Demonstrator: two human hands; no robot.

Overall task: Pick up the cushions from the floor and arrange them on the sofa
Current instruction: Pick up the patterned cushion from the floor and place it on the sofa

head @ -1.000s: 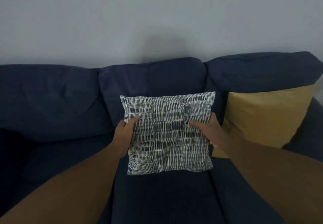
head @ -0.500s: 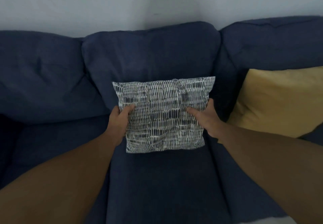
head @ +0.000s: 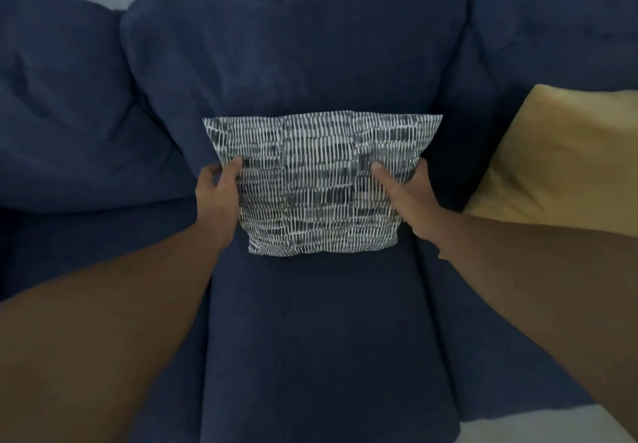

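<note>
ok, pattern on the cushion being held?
Black-and-white dashed stripes on the cushion; the head view shows it.

The soft square cushion (head: 321, 183) is black with white dashes; the fabric sofa (head: 310, 339) navy; the right plain cushion (head: 566, 159) mustard yellow.

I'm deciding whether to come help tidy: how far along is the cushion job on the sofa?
Done: the yellow cushion already leans against the sofa backrest on the right seat. In hand: the left hand and right hand grip the sides of the patterned cushion, which is upright against the middle backrest with its bottom edge at the seat. Left: letting go. The left seat has no cushion; the floor is barely visible.
</note>
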